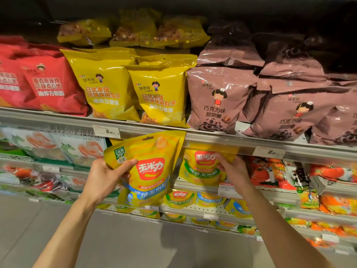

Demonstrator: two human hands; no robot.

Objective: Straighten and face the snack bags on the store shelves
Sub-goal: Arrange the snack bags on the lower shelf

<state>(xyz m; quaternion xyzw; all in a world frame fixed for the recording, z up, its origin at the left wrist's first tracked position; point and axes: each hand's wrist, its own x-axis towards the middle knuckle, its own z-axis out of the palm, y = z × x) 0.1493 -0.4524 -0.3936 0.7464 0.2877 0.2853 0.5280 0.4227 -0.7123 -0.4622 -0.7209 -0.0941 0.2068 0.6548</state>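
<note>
Left hand: the left hand (105,176) grips a yellow corn snack bag (148,171) by its upper left edge, thumb across the front, other fingers hidden behind the bag.
Held bag: it hangs in the air in front of the shelf edge, tilted with its top leaning right, red logo facing the camera; its top overlaps the shelf rail (212,139).
Right hand: the right hand (232,168) reaches to a second yellow corn snack bag (202,167) standing on the lower shelf, fingers curled on that bag's right edge and closed on it.
Second bag: upright, face forward, just right of the held bag and partly under the rail.
Upper shelf: red bags (48,84) at left, 2 yellow bags (160,95) in the middle leaning right, brown chocolate ring bags (218,101) at right, some of these stacked flat behind.
Price tags: a white price tag (107,131) sits on the rail above the held bag, another (269,152) further right.
Lower shelves: more yellow corn bags (179,198) lie below; tomato-print orange bags (268,173) stand to the right, shrimp-print bags (81,149) to the left.
</note>
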